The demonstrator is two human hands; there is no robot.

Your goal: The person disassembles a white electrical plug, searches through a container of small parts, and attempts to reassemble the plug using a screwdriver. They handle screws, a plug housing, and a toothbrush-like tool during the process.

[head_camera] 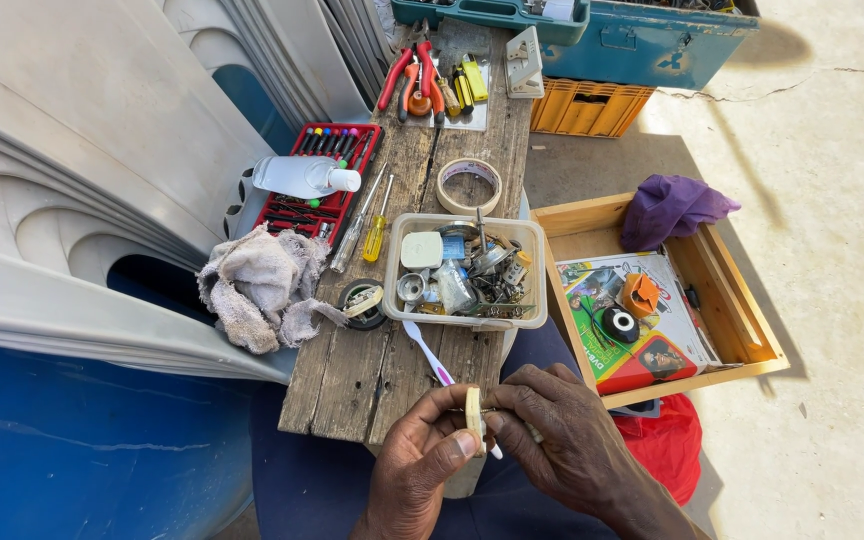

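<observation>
Cream small part [473, 413] pinched upright in left hand [422, 455], right hand [562, 435] gripping its edge

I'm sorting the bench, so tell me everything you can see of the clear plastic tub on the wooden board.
The clear plastic tub is a shallow, rectangular, translucent container with rounded corners and a rolled rim. It sits upright near the middle of the weathered wooden board, its right edge overhanging. It is crowded with small metal parts, a round-cornered white piece and a blue-labelled item. A roll of tape lies just behind it, and a white toothbrush lies at its front edge.
</observation>
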